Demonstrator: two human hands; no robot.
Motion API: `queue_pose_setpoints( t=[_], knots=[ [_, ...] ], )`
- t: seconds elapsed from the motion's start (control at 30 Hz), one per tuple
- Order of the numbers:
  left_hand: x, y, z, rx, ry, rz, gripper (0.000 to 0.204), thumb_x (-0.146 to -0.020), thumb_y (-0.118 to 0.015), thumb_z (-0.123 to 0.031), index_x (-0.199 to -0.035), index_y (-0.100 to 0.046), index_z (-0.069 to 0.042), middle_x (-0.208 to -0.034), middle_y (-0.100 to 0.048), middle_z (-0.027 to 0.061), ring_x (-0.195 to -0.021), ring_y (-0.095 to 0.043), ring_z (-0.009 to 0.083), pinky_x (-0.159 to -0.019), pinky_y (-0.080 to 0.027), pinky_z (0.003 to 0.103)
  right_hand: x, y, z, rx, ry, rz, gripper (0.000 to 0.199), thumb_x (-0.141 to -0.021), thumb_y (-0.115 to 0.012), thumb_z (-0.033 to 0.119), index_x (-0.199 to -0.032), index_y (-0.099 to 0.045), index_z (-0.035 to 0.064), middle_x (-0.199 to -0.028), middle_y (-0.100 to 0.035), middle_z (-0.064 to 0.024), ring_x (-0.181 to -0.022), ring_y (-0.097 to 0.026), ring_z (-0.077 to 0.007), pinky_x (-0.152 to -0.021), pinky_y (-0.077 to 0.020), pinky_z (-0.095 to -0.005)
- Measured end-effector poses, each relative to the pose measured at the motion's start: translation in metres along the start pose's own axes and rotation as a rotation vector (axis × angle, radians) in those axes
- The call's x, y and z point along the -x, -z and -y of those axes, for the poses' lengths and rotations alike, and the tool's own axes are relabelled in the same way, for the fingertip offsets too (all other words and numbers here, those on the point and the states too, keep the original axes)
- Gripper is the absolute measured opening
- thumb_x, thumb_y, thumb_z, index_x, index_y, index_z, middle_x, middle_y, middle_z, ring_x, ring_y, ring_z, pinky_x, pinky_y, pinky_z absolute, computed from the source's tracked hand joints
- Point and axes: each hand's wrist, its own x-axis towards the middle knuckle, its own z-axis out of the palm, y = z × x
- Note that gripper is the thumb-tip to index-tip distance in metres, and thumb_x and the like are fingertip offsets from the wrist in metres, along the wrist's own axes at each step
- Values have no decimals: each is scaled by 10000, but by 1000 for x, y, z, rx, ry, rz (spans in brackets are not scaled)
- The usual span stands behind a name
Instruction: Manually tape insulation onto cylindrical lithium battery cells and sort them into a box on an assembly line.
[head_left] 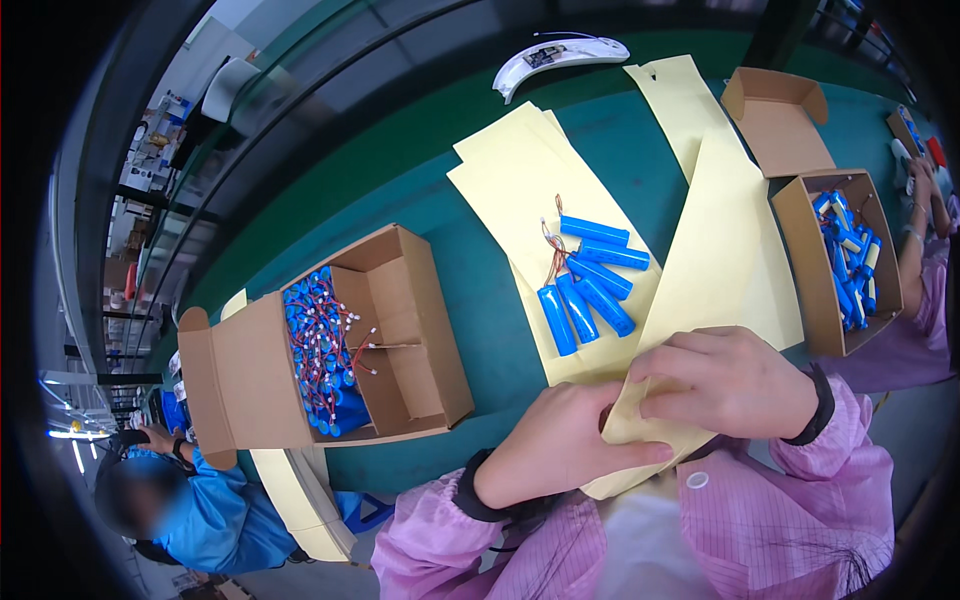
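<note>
Both hands, left hand [560, 440] and right hand [725, 385], pinching a yellow paper sheet [715, 260] beside six blue battery cells [590, 280].

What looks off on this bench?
Nothing looks damaged or spilled. Six blue cells lie loose, fanned at different angles on a yellow sheet. Both the left hand and the right hand grip another yellow sheet.
</note>
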Motion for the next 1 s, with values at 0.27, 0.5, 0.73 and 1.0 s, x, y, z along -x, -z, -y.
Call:
queue_pose_setpoints(
  t=[0.27, 0.5, 0.73, 1.0],
  knots=[
    [-9, -17, 12, 18, -30, -98, 345, -782, -704, -310, -797, -657, 31, -683, -617, 214, -634, -602, 388, -590, -468, 451, 7, -3, -13, -358, -78, -226, 70, -735, -690, 53, -779, -641, 76, -960, -556, -49, -837, -644, -172, -693, -540, -285],
    [3, -11, -9, -553, -46, -267, 490, -828, -703, -446, -903, -606, 28, -696, -615, 177, -635, -625, 356, -593, -481, 448, 16, 38, -30, -702, -350, -961, 183, -888, -673, 172, -956, -615, 12, -1066, -546, -87, -1006, -617, -208, -844, -534, -325],
    [-16, 24, 7, -768, 151, -767, 412, -822, -743, -334, -965, -565, 8, -848, -633, 160, -721, -657, 330, -624, -522, 401, -43, 40, -17, -1032, -326, -691, 92, -753, -743, 64, -777, -654, 69, -892, -609, -58, -951, -623, -207, -883, -480, -338],
    [-28, 37, 7, -617, 294, -658, 260, -816, -692, -182, -943, -596, 24, -837, -665, 187, -733, -676, 330, -638, -532, 399, -47, 25, -35, -1121, -250, -633, 71, -786, -759, 10, -817, -695, 6, -899, -641, -79, -866, -638, -149, -799, -508, -269]
  ],
)
